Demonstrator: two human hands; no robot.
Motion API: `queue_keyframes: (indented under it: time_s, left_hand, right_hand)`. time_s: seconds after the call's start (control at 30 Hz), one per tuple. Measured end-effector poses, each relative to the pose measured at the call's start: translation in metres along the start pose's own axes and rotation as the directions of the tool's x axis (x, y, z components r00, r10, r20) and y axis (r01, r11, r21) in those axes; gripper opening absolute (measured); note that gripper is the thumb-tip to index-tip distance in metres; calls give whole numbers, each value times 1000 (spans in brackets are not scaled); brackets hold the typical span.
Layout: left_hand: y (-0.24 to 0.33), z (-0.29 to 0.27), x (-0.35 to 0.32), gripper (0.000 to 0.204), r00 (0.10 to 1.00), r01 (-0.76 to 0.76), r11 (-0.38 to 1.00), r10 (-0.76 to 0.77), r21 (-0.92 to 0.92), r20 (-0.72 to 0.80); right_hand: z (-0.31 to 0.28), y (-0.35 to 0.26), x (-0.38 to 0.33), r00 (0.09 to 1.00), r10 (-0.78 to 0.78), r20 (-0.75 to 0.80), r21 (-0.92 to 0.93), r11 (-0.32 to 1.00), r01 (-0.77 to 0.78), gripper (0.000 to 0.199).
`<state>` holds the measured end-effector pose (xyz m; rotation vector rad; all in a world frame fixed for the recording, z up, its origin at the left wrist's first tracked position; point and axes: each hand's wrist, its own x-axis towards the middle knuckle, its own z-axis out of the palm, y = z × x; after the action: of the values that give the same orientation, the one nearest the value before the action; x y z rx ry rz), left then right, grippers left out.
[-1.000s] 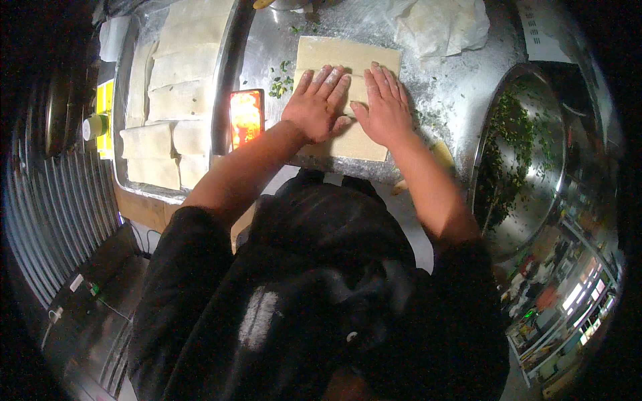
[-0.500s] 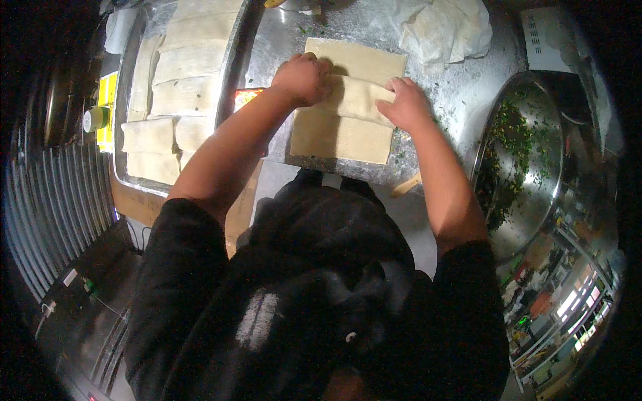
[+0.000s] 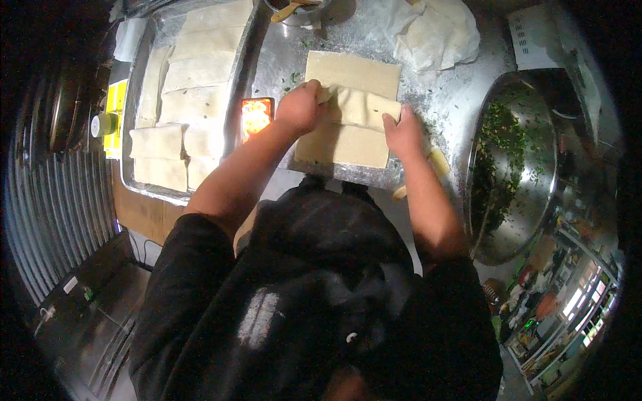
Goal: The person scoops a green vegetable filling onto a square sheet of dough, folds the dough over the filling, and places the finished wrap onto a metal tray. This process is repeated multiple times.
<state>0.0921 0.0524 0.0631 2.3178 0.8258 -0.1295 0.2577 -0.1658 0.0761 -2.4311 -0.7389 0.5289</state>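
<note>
A folded strip of dough [image 3: 364, 107] is stretched between my hands, its surface wrinkled and a green fleck showing on it. My left hand [image 3: 301, 108] pinches the strip's left end. At its right end, my right hand [image 3: 404, 132] grips the corner between thumb and fingers. Beneath and around the strip lies flat pale dough, with a far part [image 3: 354, 71] and a near part [image 3: 344, 147] showing. Whether these are one sheet or two is hidden by the strip.
On the left, a metal tray [image 3: 234, 87] holds several dough pieces. A lit phone-like screen [image 3: 257, 119] lies beside it. At right stands a big metal bowl [image 3: 545, 200] with chopped greens. A crumpled white cloth or bag [image 3: 438, 33] lies at the back of the floured metal table [image 3: 281, 50].
Both hands have shifted a little toward me, the left one most. The folded strip, smooth before, is now wrinkled and pulled at its ends. More of the lit screen shows.
</note>
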Motion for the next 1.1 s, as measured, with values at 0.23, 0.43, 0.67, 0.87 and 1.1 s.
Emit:
queue_keyframes:
  time_s: [0.23, 0.43, 0.67, 0.87, 1.1]
  left_hand:
    - [18, -65, -54, 44, 965, 216, 656, -28, -724, 262]
    - [7, -64, -132, 63, 821, 561, -141, 224, -816, 525]
    - [-1, -40, -207, 54, 861, 506, -178, 55, -844, 505]
    - [6, -47, -249, 33, 809, 523, 233, -437, -820, 393]
    - [-72, -40, -276, 34, 862, 221, -140, -436, -965, 260]
  right_hand:
    - [-69, -24, -40, 990, -103, 93, 314, 947, 69, 31]
    - [-63, -23, -88, 677, 15, 736, 675, 60, -736, 61]
    - [-48, -33, -96, 561, -153, 814, 573, 375, -729, 46]
    - [-17, -90, -99, 592, -54, 804, 457, 693, -557, 37]
    - [36, -170, -78, 557, -104, 824, 333, 885, -327, 33]
